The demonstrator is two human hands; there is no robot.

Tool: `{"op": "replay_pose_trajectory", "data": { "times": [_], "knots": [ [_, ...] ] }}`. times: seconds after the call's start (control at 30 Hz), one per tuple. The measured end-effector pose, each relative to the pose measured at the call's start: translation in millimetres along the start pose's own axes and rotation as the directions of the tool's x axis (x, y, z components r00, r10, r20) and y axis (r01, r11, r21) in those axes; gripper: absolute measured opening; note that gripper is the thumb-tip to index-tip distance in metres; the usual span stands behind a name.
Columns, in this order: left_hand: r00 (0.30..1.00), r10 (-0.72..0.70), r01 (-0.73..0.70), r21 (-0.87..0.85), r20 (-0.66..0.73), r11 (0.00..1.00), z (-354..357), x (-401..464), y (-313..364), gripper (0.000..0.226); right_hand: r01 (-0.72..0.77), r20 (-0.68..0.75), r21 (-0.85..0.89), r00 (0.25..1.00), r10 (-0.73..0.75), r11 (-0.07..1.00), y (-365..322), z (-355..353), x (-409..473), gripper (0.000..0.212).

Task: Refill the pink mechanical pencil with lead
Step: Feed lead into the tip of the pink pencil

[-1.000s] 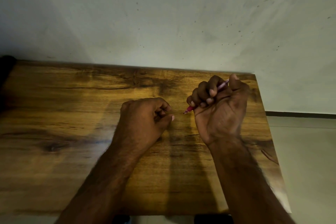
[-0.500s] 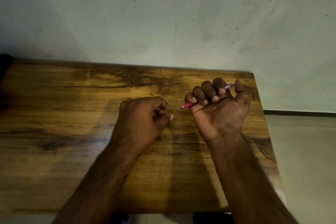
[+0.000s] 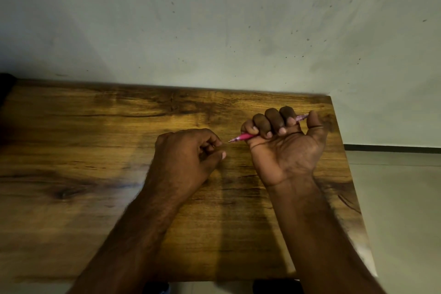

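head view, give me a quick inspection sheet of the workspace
surface: wooden table against a pale wall.
job's things: pink pencil with its tip pointing at the left hand; no lead can be made out.
clutter: nothing seen.
grippers: right hand grips the pencil, palm up; left hand has its fingers curled, thumb and forefinger close together near the tip.
cables: nothing seen.
surroundings: light floor to the right.

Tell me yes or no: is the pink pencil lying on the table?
No, the right hand grips the pink pencil above the table.

Bare tabletop [image 3: 71, 141] left of hands
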State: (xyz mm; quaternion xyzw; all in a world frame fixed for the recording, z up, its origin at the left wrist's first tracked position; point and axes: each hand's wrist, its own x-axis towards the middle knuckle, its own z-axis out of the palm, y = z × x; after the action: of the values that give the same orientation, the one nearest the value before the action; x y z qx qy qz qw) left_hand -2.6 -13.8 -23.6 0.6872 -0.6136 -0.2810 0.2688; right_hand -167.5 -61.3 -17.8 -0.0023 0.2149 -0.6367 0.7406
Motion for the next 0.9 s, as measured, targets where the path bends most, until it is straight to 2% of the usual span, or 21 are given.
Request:
{"op": "replay_pose_trajectory", "data": {
  "times": [0.47, 0.9],
  "knots": [
    [1.000, 0.007, -0.007, -0.008, -0.015, 1.000, -2.2, -0.2, -1.0, 0.018, 0.029, -0.025, 0.067, 0.999, -0.027, 0.997, -0.1, 0.2, -1.1, 0.049],
    [1.000, 0.004, -0.005, -0.012, -0.020, 1.000, -1.5, 1.0, -0.5, 0.018, 0.042, -0.026, 0.044, 0.999, -0.041, 0.998, 2.8, 1.7, -2.1, 0.044]
  ]
}}
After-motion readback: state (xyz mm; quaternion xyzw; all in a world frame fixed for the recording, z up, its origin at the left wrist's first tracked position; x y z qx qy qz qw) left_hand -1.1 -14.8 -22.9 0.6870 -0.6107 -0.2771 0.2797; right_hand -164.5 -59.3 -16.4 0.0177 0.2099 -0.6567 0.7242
